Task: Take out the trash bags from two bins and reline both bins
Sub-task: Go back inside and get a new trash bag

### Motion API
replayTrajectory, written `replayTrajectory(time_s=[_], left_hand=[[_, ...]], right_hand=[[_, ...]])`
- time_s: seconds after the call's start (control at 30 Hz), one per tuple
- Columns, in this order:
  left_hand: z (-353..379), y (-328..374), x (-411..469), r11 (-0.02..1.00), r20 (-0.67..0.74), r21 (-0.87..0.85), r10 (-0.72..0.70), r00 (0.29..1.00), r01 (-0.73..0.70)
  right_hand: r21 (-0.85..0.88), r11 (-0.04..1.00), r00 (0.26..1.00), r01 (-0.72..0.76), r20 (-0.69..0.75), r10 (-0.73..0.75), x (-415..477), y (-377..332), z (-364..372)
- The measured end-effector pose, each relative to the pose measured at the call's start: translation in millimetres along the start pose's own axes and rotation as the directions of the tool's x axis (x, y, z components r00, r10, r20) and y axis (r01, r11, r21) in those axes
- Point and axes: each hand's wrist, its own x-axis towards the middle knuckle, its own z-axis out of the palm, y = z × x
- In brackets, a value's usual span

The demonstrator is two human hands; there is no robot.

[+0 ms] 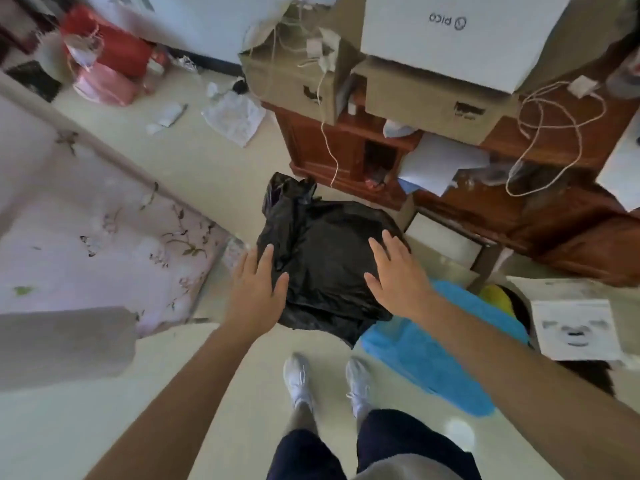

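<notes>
Cream floor, bag between left grip, right grip

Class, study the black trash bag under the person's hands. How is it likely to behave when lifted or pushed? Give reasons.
The black trash bag probably flops and dents: its film is creased and folded. Its glossy film may slide under the flat left hand and right hand. The bunched neck likely gives the surest grip.

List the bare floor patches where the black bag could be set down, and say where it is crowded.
Bare floor lies between the shoes and the floral bedsheet, and in the strip between that bedsheet and the wooden cabinet, beyond the black bag. Crowded: the blue mat, and paper scraps near the red bag.
</notes>
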Motion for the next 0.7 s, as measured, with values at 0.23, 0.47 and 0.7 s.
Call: replayTrajectory(time_s=[0.23,0.47,0.7], left_hand=[[140,-57,85,1.0,0.175,-0.002,0.015,0.984,-0.015],[223,-97,138,0.998,0.087,-0.054,-0.016,0.996,0.021],[245,-118,134,0.996,0.069,-0.067,-0.059,0.996,0.064]], right_hand=[[0.112,0.974,0.98,-0.196,0.037,0.193,52,2,134],[0.189,0.945,0.96,-0.265,-0.04,0.277,91,-15,232],[0.203,0.92,0.942,-0.335,0.042,0.334,84,-26,254]])
